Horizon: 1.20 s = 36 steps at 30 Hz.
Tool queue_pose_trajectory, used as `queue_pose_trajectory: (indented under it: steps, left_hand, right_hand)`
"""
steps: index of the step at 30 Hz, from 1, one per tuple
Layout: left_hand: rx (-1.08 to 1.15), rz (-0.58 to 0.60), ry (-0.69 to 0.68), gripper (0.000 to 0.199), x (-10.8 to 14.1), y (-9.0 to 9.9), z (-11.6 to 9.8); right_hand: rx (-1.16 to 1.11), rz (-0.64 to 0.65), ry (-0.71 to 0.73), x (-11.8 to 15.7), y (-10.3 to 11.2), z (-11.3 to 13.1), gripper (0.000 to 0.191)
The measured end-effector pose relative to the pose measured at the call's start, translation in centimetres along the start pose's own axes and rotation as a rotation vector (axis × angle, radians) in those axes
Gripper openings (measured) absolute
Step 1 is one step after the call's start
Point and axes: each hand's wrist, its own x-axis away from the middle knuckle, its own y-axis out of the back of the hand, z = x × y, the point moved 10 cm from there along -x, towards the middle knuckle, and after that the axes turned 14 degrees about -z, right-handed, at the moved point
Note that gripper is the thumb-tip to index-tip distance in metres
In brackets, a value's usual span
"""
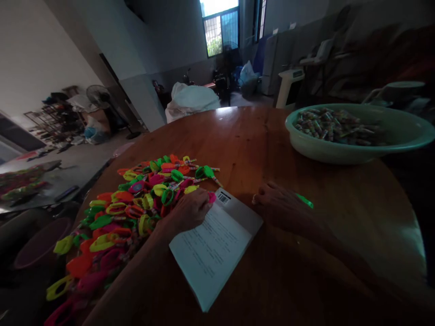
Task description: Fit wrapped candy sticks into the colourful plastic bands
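My left hand (193, 209) is closed, with a pink plastic piece (211, 198) showing at its fingertips. It is over the upper left edge of an open notebook (214, 253) with handwritten lines and a barcode on its cover. To the left lies a heap of neon plastic toys (136, 206) in green, yellow, orange and pink, some with thin wrapped sticks attached. My right hand (277, 203) rests low over the table beside the notebook, fingers curled, with a small pale thing at the fingertips that I cannot make out. A bright green plastic strip (305, 200) lies beyond its wrist.
On the right of the round wooden table (244, 140) stands a pale green basin (340, 151) full of small wrapped sticks (329, 124). A white sack (192, 99) is past the far edge. A standing fan (98, 95) and a pink tub (42, 242) are on the left.
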Motion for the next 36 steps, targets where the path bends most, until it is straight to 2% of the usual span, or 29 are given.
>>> queue_pose_trajectory:
  steps: [4, 6, 9, 13, 15, 19, 21, 25, 29, 32, 36]
  left_hand:
    - [0.018, -0.049, 0.040, 0.015, -1.6, -0.2, 2.4]
    - [0.032, -0.055, 0.028, 0.012, -1.6, -0.2, 2.5]
    - [0.046, -0.059, 0.026, 0.006, -0.9, 0.0, 2.1]
    - [0.027, -0.048, 0.059, 0.030, 0.0, 0.2, 1.9]
    - [0.025, -0.024, 0.036, 0.037, -0.3, 0.1, 1.7]
    - [-0.003, 0.117, 0.012, 0.019, -1.5, -1.0, 1.5]
    - [-0.009, 0.133, 0.042, 0.021, -2.1, -0.9, 1.8]
    - [0.183, -0.006, 0.108, 0.043, -3.0, 0.2, 1.8]
    - [0.375, -0.189, 0.258, 0.030, -2.3, 0.4, 2.8]
    - [0.368, -0.319, 0.303, 0.022, -1.2, 0.4, 3.4]
    - [0.273, -0.332, 0.252, 0.023, 0.5, 0.9, 3.3]
  right_hand:
    - [-0.005, 0.044, 0.029, -0.2, -0.8, -0.1, 0.019]
    - [-0.028, 0.026, 0.011, -0.4, -0.9, -0.2, 0.021]
    - [-0.120, -0.085, -0.022, -0.9, 0.0, 0.2, 0.022]
    - [-0.261, -0.202, -0.032, -2.0, 1.4, 2.5, 0.024]
    - [-0.288, -0.187, -0.016, -2.4, 1.2, 4.1, 0.023]
    - [-0.253, -0.117, -0.004, -2.8, -0.5, 6.2, 0.020]
    - [-0.238, -0.109, -0.007, -2.7, -1.2, 6.5, 0.018]
    - [-0.309, -0.157, -0.041, -2.6, -1.2, 6.2, 0.018]
    - [-0.389, -0.188, -0.116, -2.5, -1.1, 5.7, 0.019]
    - [-0.412, -0.196, -0.122, -2.6, -1.3, 6.0, 0.021]
    - [-0.424, -0.237, -0.079, -2.8, -1.6, 6.9, 0.020]
